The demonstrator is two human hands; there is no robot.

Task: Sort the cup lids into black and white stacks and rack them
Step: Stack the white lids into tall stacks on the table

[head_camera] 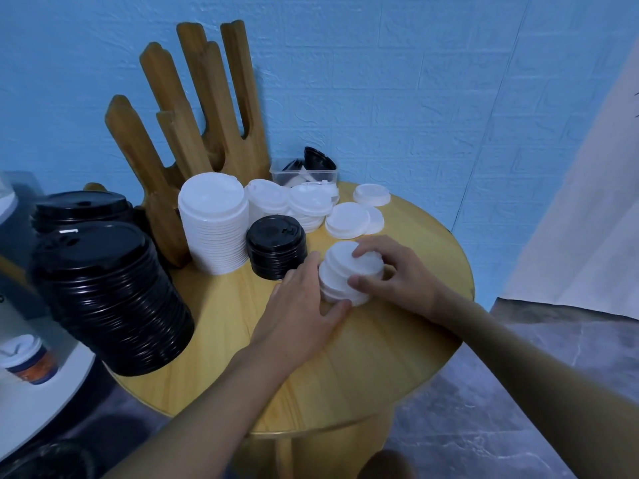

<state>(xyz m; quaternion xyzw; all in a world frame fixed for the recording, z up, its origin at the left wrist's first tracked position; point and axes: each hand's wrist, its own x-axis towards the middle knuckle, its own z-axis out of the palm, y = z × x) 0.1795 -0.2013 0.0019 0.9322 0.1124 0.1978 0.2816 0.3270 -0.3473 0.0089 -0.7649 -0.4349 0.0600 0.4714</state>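
Head camera gives me the round wooden tabletop (397, 357) from above. Off its left edge, on a separate white surface, I can see a lidded paper cup (29, 361). At the tabletop's left edge a large black stack (110, 299) of lids leans toward me, with a second black stack (81, 209) behind it. The wooden rack (193, 108) stands upright at the far left edge. Just in front of it I see a tall white stack (214, 223), and beside that a short black stack (276, 252). Along the far edge sit lower white stacks (309, 205), a clear box (304, 172) holding black and white lids, and loose white lids (349, 219). Near the middle, both hands hold the small white stack (345, 271), its lids skewed. The left hand (301, 312) cups its left side, fingers together and curled, thumb at its near base. The right hand (394, 274) pinches it from the right, forefinger on the top lid, thumb on the near side.
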